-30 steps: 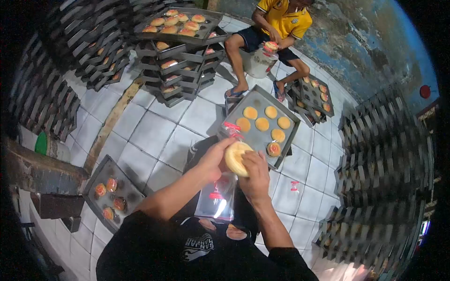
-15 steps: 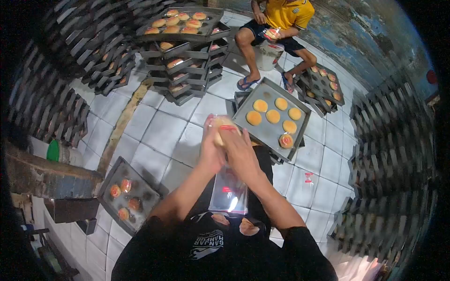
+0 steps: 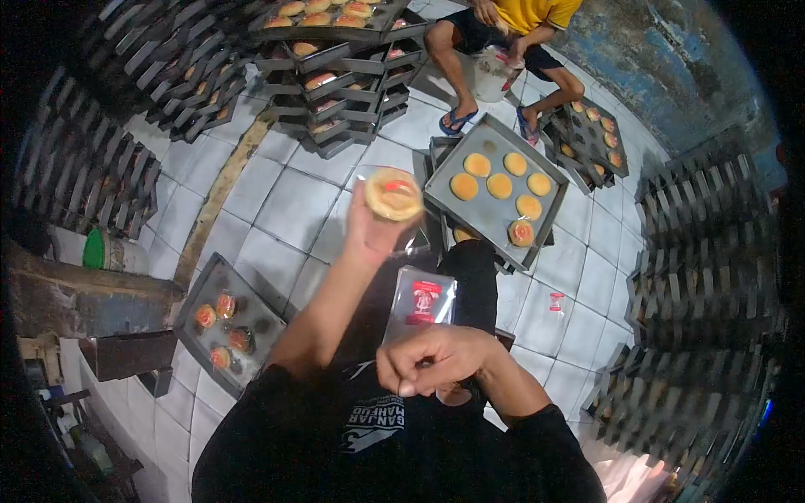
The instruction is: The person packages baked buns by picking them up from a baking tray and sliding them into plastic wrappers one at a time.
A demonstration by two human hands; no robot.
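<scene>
A round golden bun (image 3: 393,194) in a clear plastic bag with a red print rests in my left hand (image 3: 369,228). The fingers are curled around its underside, and loose film hangs toward the right. My right hand (image 3: 436,359) is closed low in front of my black shirt, its fingertips pressed together; whether anything is pinched there is hidden. Just above that hand, a stack of clear plastic bags (image 3: 428,289) with red print lies on my lap. Ahead to the right, a metal tray (image 3: 474,210) carries several plain buns (image 3: 499,185) and one bagged bun (image 3: 521,233).
A tray (image 3: 201,352) with several bagged buns lies on the tiles at left. Stacked trays (image 3: 335,88) rise behind, with more along both sides. Opposite me, a seated person in a yellow shirt (image 3: 537,12) handles a bag. One loose bag (image 3: 556,302) lies on the floor.
Both hands were together around the bagged bun. My right hand has let go and moved down toward my shirt, while my left hand keeps the bun, now turned face up.
</scene>
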